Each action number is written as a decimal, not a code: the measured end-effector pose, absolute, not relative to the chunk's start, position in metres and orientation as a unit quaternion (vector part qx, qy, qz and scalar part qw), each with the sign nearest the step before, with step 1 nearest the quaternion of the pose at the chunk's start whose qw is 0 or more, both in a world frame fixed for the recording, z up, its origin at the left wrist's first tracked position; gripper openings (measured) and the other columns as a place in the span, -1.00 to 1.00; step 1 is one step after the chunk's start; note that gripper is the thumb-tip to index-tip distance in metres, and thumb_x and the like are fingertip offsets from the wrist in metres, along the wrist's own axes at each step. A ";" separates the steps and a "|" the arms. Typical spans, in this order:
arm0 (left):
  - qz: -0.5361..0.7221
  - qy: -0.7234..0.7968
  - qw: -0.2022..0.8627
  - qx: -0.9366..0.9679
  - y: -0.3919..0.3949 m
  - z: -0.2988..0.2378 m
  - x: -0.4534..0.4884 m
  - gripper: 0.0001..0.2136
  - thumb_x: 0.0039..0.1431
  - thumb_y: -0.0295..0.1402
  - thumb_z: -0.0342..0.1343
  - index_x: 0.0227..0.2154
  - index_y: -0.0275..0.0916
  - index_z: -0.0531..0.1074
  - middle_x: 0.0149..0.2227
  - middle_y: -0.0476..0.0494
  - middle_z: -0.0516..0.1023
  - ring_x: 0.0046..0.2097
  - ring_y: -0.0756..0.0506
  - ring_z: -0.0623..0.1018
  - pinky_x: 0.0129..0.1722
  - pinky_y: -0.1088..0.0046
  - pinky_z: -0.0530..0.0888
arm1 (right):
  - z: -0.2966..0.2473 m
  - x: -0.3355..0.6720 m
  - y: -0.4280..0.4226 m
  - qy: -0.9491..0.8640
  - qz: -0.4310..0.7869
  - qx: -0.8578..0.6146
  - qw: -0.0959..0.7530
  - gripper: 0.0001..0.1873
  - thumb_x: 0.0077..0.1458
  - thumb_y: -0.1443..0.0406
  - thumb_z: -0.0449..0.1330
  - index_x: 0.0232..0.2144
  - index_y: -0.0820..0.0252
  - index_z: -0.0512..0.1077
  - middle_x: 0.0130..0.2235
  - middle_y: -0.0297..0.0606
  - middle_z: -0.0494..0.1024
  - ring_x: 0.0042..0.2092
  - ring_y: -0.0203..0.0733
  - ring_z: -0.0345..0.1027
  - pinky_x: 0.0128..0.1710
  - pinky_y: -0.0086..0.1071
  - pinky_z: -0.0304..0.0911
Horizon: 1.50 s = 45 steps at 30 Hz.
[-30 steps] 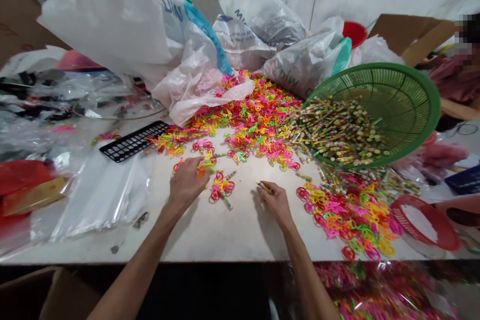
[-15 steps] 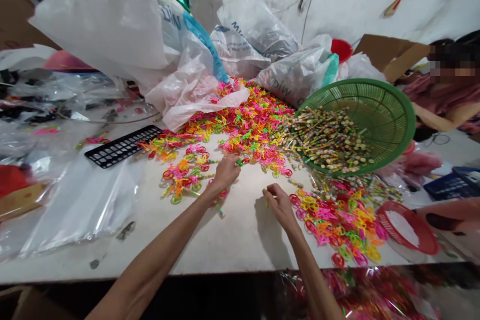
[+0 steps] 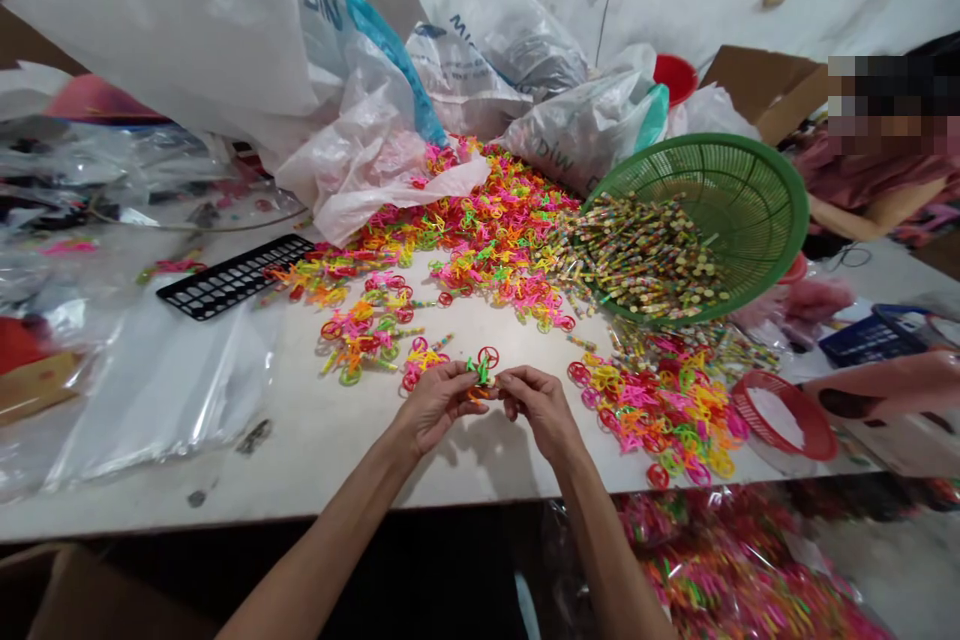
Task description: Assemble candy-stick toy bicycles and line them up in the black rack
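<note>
Over the near middle of the table my two hands meet fingertip to fingertip. My left hand (image 3: pixel 433 407) is closed in a pinch on a small plastic toy bicycle (image 3: pixel 482 370), with green and orange parts and a red spoked wheel. Right against it, my right hand (image 3: pixel 541 407) is closed too; its fingertips hide whatever they hold. Just beyond my left hand lie loose colourful toy bicycles (image 3: pixel 360 332), some with patterned sticks. Another heap of toy bicycles (image 3: pixel 664 405) spreads to the right of my right hand.
A large green basket (image 3: pixel 780 190) of patterned sticks (image 3: pixel 652 260) leans at the back right. A big pile of toy pieces (image 3: pixel 502 230) lies before white sacks (image 3: pixel 555 135). Black rack (image 3: pixel 232 277) and clear bags (image 3: pixel 172 380) lie left; red basket (image 3: pixel 814 425) right. A person's arm (image 3: pixel 885 210) shows far right.
My left hand has drawn back from the pile toward me with the toy bicycle. My right hand has moved left to meet it. The view has shifted slightly.
</note>
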State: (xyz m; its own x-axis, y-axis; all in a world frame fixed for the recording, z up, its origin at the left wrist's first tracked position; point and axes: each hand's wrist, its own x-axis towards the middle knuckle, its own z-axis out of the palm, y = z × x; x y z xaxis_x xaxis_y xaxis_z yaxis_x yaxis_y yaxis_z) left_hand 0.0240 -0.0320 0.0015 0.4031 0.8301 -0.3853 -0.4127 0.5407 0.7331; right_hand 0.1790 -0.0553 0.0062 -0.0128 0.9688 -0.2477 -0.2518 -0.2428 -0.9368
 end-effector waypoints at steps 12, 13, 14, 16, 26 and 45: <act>0.380 0.380 0.795 0.281 -0.043 0.001 0.032 -0.76 -0.23 -0.36 0.33 -0.49 -0.37 0.43 -0.51 -0.13 0.53 -0.46 -0.02 0.52 -0.51 0.56 0.48 | 0.004 0.188 -0.062 -0.301 0.669 -0.483 0.478 -0.73 -0.11 0.17 0.27 -0.57 0.28 0.37 -0.67 -0.41 0.39 -0.75 -0.50 0.09 -0.75 -0.57 -0.10; 0.376 0.378 0.797 0.282 -0.043 0.001 0.033 -0.75 -0.24 -0.36 0.34 -0.49 -0.37 0.44 -0.51 -0.12 0.52 -0.46 -0.01 0.52 -0.51 0.56 0.47 | 0.004 0.189 -0.062 -0.297 0.676 -0.482 0.473 -0.73 -0.12 0.16 0.27 -0.57 0.27 0.36 -0.68 -0.41 0.39 -0.76 -0.50 0.09 -0.75 -0.57 -0.09; 0.372 0.377 0.799 0.285 -0.044 0.001 0.034 -0.74 -0.24 -0.34 0.34 -0.48 -0.37 0.44 -0.51 -0.12 0.52 -0.47 -0.01 0.51 -0.51 0.56 0.47 | 0.003 0.191 -0.063 -0.292 0.681 -0.481 0.469 -0.73 -0.12 0.16 0.27 -0.56 0.27 0.36 -0.68 -0.41 0.40 -0.76 -0.49 0.09 -0.76 -0.57 -0.09; 0.361 0.374 0.803 0.292 -0.045 0.001 0.036 -0.72 -0.24 -0.32 0.34 -0.46 -0.39 0.46 -0.50 -0.15 0.53 -0.47 -0.01 0.51 -0.50 0.54 0.47 | 0.003 0.192 -0.064 -0.285 0.683 -0.479 0.471 -0.73 -0.13 0.16 0.27 -0.55 0.26 0.35 -0.68 -0.42 0.40 -0.76 -0.49 0.09 -0.76 -0.58 -0.08; 0.342 0.409 0.770 0.350 -0.042 -0.012 0.029 -0.78 -0.18 -0.31 0.31 -0.54 -0.36 0.45 -0.56 -0.12 0.52 -0.51 -0.01 0.50 -0.46 0.50 0.46 | 0.011 0.166 -0.065 -0.418 0.554 -0.545 0.470 -0.76 -0.06 0.18 0.19 -0.58 0.23 0.34 -0.70 -0.47 0.34 -0.74 -0.47 0.08 -0.77 -0.58 -0.01; 0.320 0.354 0.816 0.327 -0.050 -0.004 0.024 -0.74 -0.06 -0.28 0.23 -0.37 -0.39 0.47 -0.43 -0.21 0.54 -0.45 -0.03 0.52 -0.46 0.50 0.47 | 0.003 0.182 -0.061 -0.323 0.688 -0.475 0.443 -0.72 -0.09 0.14 0.23 -0.56 0.23 0.31 -0.71 -0.46 0.34 -0.75 -0.50 0.02 -0.77 -0.58 -0.12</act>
State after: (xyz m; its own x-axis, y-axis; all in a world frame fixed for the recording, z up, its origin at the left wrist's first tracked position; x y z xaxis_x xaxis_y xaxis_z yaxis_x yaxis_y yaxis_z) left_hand 0.0238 -0.0496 -0.0037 0.5449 0.7536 -0.3676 -0.2911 0.5812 0.7599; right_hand 0.1818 -0.0606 0.0030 -0.1563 0.9164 -0.3685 -0.3027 -0.3996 -0.8653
